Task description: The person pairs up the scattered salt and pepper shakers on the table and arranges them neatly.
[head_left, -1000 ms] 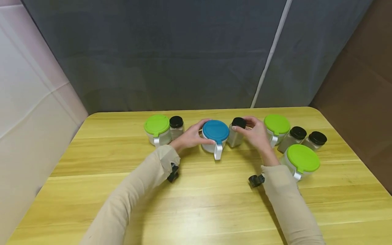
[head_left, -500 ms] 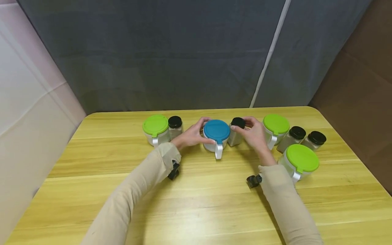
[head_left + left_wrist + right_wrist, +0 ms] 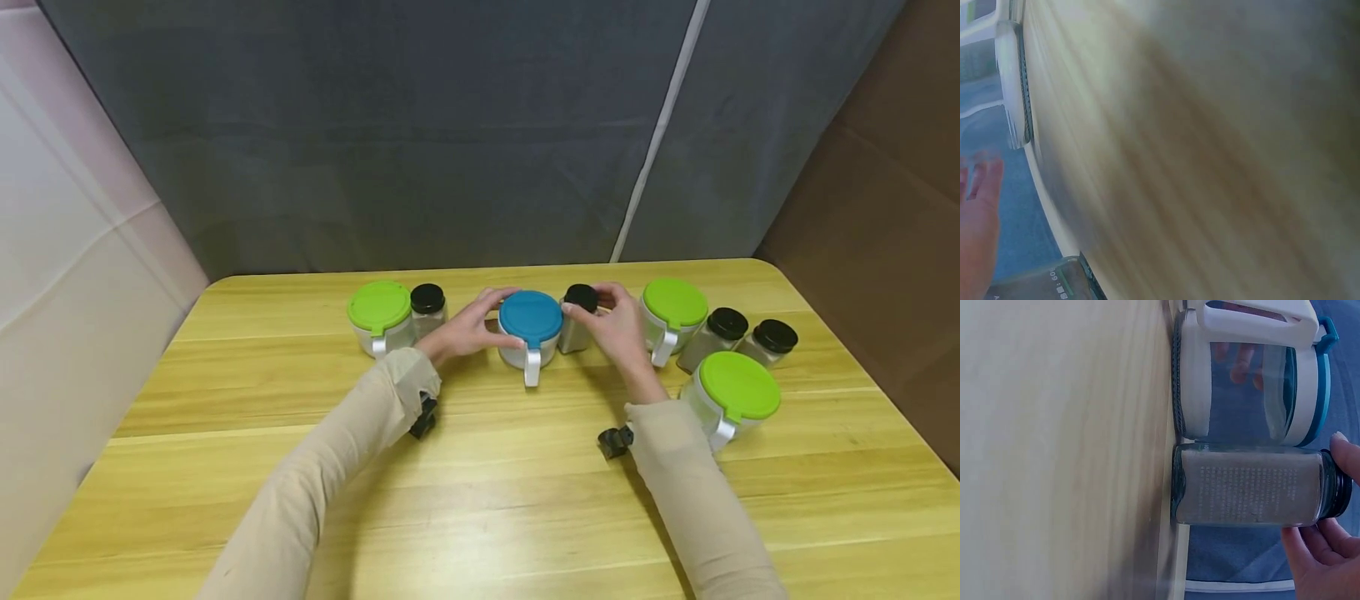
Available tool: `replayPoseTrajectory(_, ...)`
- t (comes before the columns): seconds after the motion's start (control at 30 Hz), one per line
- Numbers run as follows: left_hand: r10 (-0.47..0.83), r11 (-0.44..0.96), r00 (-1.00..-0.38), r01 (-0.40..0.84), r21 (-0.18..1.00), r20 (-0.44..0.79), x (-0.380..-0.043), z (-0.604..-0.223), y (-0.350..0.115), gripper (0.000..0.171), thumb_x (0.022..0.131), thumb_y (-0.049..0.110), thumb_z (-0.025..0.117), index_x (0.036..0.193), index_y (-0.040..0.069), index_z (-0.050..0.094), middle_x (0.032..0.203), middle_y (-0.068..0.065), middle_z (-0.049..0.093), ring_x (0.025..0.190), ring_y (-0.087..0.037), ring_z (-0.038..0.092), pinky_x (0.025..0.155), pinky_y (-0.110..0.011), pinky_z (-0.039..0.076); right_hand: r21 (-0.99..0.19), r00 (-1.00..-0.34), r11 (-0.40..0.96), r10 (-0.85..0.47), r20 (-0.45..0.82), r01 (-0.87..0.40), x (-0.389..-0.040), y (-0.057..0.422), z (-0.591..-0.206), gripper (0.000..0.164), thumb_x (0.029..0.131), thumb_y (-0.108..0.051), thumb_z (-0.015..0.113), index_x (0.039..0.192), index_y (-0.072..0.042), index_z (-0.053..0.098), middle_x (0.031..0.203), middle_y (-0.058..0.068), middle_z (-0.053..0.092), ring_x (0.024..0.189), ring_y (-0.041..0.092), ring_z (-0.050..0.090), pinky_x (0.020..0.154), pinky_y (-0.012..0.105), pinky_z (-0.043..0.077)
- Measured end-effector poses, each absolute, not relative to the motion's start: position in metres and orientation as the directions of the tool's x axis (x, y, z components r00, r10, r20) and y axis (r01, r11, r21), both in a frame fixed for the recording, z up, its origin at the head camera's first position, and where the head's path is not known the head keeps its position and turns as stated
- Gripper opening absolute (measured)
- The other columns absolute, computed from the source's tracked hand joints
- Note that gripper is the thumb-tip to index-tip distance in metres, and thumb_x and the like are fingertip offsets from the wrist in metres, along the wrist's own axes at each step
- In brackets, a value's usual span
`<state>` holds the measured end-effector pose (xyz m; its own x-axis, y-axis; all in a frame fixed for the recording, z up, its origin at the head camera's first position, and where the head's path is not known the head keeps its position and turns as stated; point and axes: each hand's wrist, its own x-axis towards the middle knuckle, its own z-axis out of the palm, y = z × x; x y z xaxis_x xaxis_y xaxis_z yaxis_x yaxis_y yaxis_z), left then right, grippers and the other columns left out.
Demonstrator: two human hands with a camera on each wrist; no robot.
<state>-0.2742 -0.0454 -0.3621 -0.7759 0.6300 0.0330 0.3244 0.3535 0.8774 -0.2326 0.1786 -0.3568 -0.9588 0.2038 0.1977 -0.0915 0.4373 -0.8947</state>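
A glass jar with a blue lid and white handle (image 3: 531, 321) stands on the table. My left hand (image 3: 471, 329) holds it from the left, thumb in front near the handle and fingers behind. Some fingers show through its glass in the right wrist view. Just to its right stands an upright square glass spice bottle with a black cap (image 3: 1250, 486), filled with greyish powder and printed with small text. My right hand (image 3: 617, 327) pinches this bottle near the cap. Jar and bottle sit side by side, close to touching. In the left wrist view, the left fingers (image 3: 988, 181) are partly cut off.
To the left stand a green-lidded jar (image 3: 379, 310) and a black-capped bottle (image 3: 428, 310). On the right are two more green-lidded jars (image 3: 675, 304) (image 3: 738, 387) and two black-capped bottles (image 3: 726, 325) (image 3: 776, 337). A grey cloth (image 3: 375, 150) hangs behind the table (image 3: 480, 500).
The spice bottle in my right hand has shifted slightly left, narrowing the gap to the blue-lidded jar. The left hand keeps its hold on the jar. The head view has moved a little.
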Motion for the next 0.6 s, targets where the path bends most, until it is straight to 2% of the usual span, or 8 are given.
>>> replayPoseTrajectory(0.1,0.614,0.378,-0.788,0.329,0.866,0.031,-0.2804,-0.3700,-0.0454,0.081,0.073,0.026,0.073,0.139,0.015,0.027,0.131,-0.008,0.030,0.122,-0.022,0.030,0.099,-0.042,0.024,-0.896,-0.957,0.435,0.214,0.194,-0.085,-0.2334,0.1777,-0.3569,0.060,0.070,-0.033,0.074,0.112,0.002,0.049,0.108,0.015,0.051,0.100,0.024,0.048,0.085,0.031,0.043)
replayPoseTrajectory(0.37,0.582,0.383,-0.813,0.304,0.872,0.028,-0.2821,-0.3713,-0.0447,0.082,0.072,0.028,0.073,0.138,0.010,0.027,0.136,-0.006,0.029,0.121,-0.021,0.032,0.095,-0.032,0.032,-0.899,-0.955,0.429,0.221,0.197,-0.086,-0.2346,0.1770,-0.3569,0.061,0.069,-0.035,0.074,0.112,0.000,0.049,0.107,0.014,0.051,0.098,0.024,0.049,0.081,0.032,0.044)
replayPoseTrajectory(0.6,0.575,0.396,-0.818,0.284,0.873,0.006,-0.2840,-0.3699,-0.0444,0.084,0.072,0.033,0.072,0.139,0.013,0.026,0.139,-0.005,0.026,0.122,-0.020,0.032,0.094,-0.030,0.033,-0.893,-0.954,0.442,0.226,0.196,-0.079,-0.2362,0.1759,-0.3546,0.061,0.069,-0.037,0.074,0.112,-0.001,0.049,0.107,0.014,0.052,0.098,0.023,0.049,0.082,0.032,0.043)
